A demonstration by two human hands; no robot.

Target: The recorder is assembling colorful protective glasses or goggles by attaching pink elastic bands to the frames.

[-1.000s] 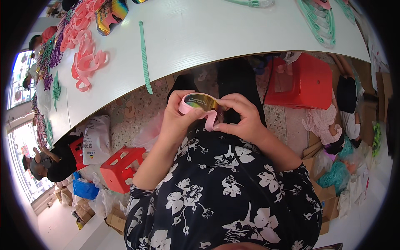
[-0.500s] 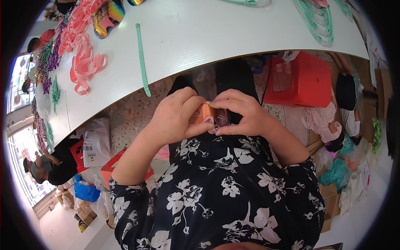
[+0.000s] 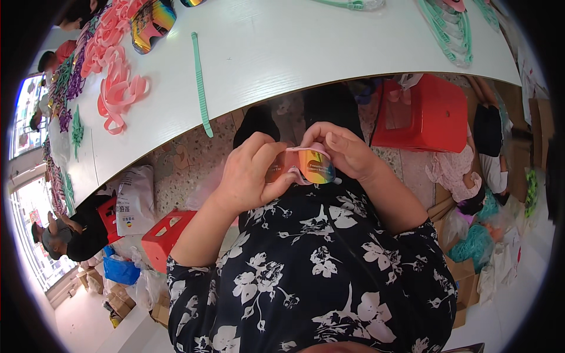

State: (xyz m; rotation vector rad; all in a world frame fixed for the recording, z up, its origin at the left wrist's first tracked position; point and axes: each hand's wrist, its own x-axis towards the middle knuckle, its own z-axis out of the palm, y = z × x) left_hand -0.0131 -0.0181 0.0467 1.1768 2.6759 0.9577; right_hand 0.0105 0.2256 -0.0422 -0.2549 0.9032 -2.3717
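Above my lap I hold a pair of swimming goggles [image 3: 316,167] with pink edging and mirrored lenses in orange, yellow and blue. My left hand [image 3: 250,173] pinches the left lens and nose area between thumb and fingers, covering much of that side. Bent fingers of my right hand [image 3: 346,150] hold the goggles' upper right edge, and its thumb is lifted off the lens front. On the white table [image 3: 265,44] a mint-green ribbed strap [image 3: 200,85] lies ahead of my hands. Other mirrored goggles [image 3: 153,25] rest at the far left.
Pink straps [image 3: 120,91] are heaped on the table's left; mint-green straps [image 3: 462,32] lie far right. A red stool [image 3: 426,115] stands beyond my right hand, another red stool [image 3: 165,238] by my left forearm. A white sack [image 3: 135,203] stands left. Other people sit at both sides.
My right hand has loosened its pinch, its thumb moving up off the lens. The right lens has turned into full view. My left arm has shifted slightly right, uncovering more of the red stool.
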